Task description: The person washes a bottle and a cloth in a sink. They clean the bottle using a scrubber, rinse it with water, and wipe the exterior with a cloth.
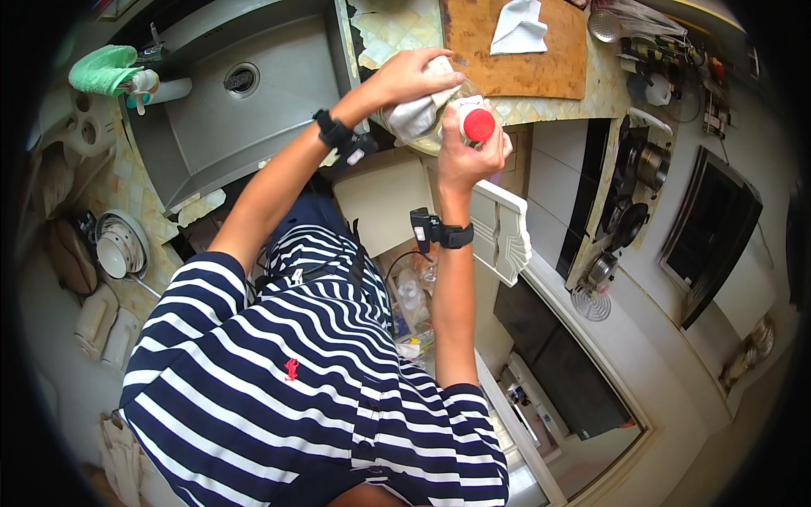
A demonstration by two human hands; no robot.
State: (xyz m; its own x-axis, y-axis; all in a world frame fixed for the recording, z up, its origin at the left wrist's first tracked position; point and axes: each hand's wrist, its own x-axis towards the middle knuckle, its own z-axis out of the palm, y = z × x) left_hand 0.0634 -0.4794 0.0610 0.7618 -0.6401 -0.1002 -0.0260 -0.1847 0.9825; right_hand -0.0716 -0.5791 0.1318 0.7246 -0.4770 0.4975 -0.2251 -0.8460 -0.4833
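My right hand (470, 155) grips a bottle by its neck, just under the red cap (479, 125). The bottle (469, 88) has a clear, yellowish body, largely hidden by my hands. A whitish-grey cloth (412, 119) lies under my left hand (413, 77), which presses it against the bottle's side. Both hands are above the counter's front edge, between the sink and the cutting board. A black strap with a small device sits on each wrist.
To the left is a steel sink (266, 120) with a green cloth (104, 70) by its tap. A wooden cutting board (519, 73) bears a white cloth (519, 28). An opened white cabinet door (500, 231) juts out below. Bowls (117, 250) stand at far left, pots (652, 168) at right.
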